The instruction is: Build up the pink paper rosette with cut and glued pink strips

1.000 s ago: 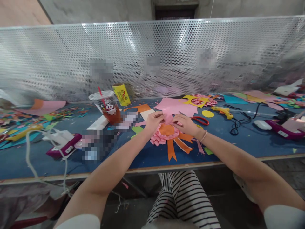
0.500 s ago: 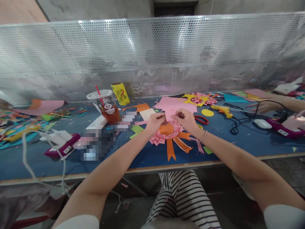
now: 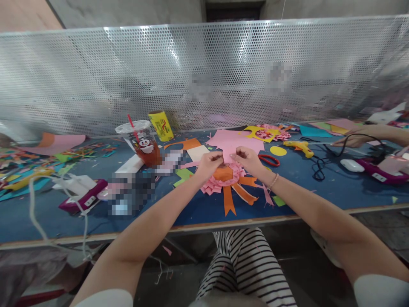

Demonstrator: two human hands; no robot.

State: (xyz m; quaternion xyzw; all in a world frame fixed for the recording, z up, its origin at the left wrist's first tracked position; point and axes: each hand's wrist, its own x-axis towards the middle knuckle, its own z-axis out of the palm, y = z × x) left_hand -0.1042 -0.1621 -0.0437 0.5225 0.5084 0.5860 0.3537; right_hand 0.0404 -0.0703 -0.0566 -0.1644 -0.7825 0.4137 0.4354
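Between my two hands is a small piece of pink paper (image 3: 228, 153). My left hand (image 3: 209, 165) pinches its left side, and my right hand (image 3: 247, 161) has its fingertips closed on the right side. Just below lies a paper rosette (image 3: 238, 179) with a pleated pink rim and an orange middle. Orange paper tails (image 3: 229, 200) spread from it toward the table's front edge. Red-handled scissors (image 3: 269, 160) rest right of my right hand, partly hidden. A larger pink sheet (image 3: 234, 138) lies behind my hands.
A drink cup (image 3: 143, 145) with a red straw and a yellow can (image 3: 160, 126) stand at left. To the right are a yellow glue gun (image 3: 298, 148), its black cord, a purple power strip (image 3: 381, 172) and another person's hand (image 3: 358, 135). A perforated metal screen (image 3: 179, 76) stands behind.
My hands stay nearly in place, while the pink piece has turned slightly between my fingers. At the right, the other person's hand has shifted and now lies by the black cord.
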